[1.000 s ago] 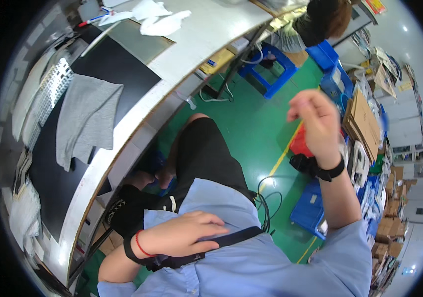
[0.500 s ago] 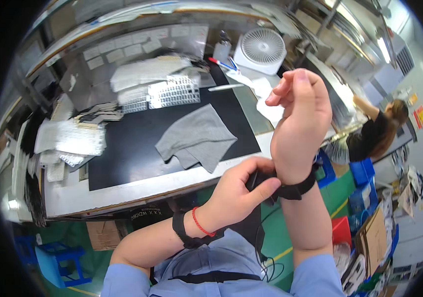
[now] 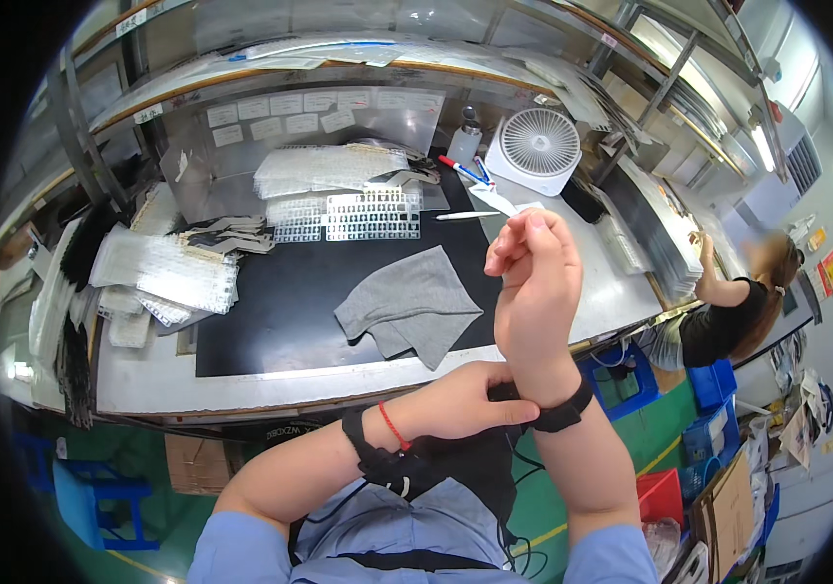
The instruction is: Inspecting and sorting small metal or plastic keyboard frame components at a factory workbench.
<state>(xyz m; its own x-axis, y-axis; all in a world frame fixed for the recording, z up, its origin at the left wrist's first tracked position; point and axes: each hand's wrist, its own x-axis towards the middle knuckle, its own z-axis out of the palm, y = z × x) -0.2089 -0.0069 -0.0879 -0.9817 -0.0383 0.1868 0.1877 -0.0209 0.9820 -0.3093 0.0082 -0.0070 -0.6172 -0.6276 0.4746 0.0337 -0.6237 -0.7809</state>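
My left hand (image 3: 460, 401) reaches across to my right wrist, its thumb and fingers closed on a black wrist strap (image 3: 564, 415). The part of the strap under those fingers is hidden. Raised above the table edge, my right hand (image 3: 539, 292) holds nothing, with its fingers loosely bent and its palm side showing. Another black strap (image 3: 366, 443) and a red cord (image 3: 393, 425) circle my left wrist. Beyond both hands a folded grey cloth (image 3: 414, 307) lies on a black mat (image 3: 260, 326).
Keyboard-patterned sheets (image 3: 372, 216) and white sheet stacks (image 3: 158, 273) cover the table's back and left. A white fan (image 3: 539, 144), a bottle (image 3: 465, 141) and markers (image 3: 465, 169) stand or lie at the back. To the right, another person (image 3: 728, 316) works near blue bins (image 3: 711, 387).
The view has shifted, so the table sits farther right and lower. My right hand appears lower and more to the left. My left hand stays on the strap at my right wrist.
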